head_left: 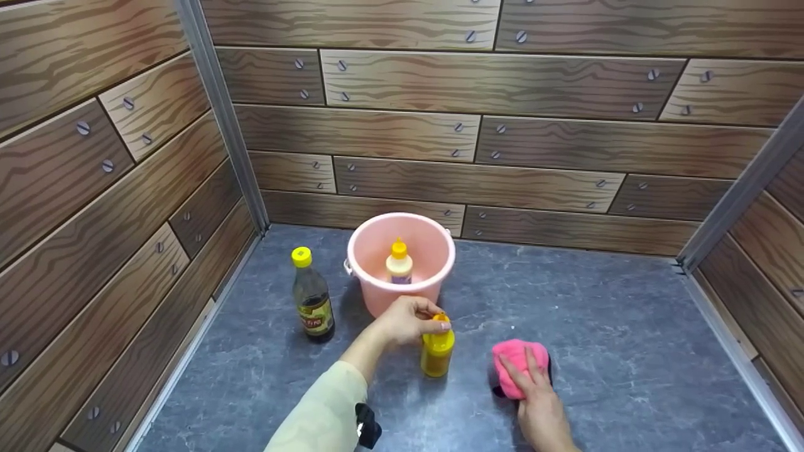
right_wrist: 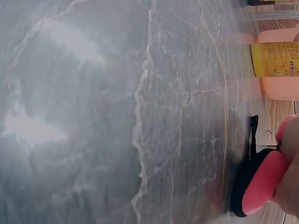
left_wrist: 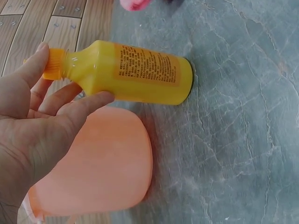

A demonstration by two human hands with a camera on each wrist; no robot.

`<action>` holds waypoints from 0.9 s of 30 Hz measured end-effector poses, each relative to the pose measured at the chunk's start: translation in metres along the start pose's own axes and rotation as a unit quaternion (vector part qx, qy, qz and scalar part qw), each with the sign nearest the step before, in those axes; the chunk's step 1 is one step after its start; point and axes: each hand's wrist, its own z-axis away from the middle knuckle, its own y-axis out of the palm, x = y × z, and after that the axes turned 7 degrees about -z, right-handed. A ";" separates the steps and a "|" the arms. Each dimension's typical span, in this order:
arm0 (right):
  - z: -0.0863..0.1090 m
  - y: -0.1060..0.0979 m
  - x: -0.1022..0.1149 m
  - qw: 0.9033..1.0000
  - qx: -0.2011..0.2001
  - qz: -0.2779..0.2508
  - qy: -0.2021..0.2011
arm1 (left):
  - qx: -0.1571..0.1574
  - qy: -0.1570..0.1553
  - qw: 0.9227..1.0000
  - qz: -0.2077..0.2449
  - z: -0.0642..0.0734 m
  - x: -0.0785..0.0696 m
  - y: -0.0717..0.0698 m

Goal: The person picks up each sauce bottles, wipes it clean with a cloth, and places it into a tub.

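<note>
My left hand (head_left: 405,321) pinches the orange cap of a yellow bottle (head_left: 436,358), which stands upright in front of the pink bucket (head_left: 370,295). In the left wrist view, the thumb lies on the cap (left_wrist: 55,64), with fingers around the neck and one along the shoulder of the bottle. Inside the bucket is a white bottle with an orange cap (head_left: 399,267). Off to the right, my right hand (head_left: 543,411) rests with extended fingers on a fuzzy pink pad (head_left: 520,351). Its black underside and strap (right_wrist: 253,135) show in the right wrist view.
A dark sauce bottle with a yellow cap (head_left: 314,307) stands left of the bucket. Grey marbled surface (head_left: 634,339) lies under everything. Wood-patterned panels (head_left: 502,81) rise at the back and both sides, joined by metal corner strips (head_left: 229,119).
</note>
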 end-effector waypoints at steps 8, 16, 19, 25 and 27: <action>-0.005 0.001 0.006 0.996 -0.067 -0.025 -0.061 | 0.001 -0.004 1.000 -0.006 0.000 0.001 0.000; -0.013 0.000 0.022 0.992 -0.066 -0.027 -0.102 | 0.003 -0.011 1.000 -0.017 0.000 0.002 -0.001; -0.016 0.000 0.028 0.989 -0.068 -0.036 -0.127 | 0.006 -0.006 1.000 -0.012 -0.001 0.002 0.000; -0.022 0.006 0.035 0.980 -0.073 -0.058 -0.178 | 0.007 -0.001 1.000 -0.013 0.000 0.002 -0.001; -0.025 0.010 0.037 0.975 -0.079 -0.061 -0.197 | 0.007 -0.001 1.000 -0.015 0.000 0.001 -0.001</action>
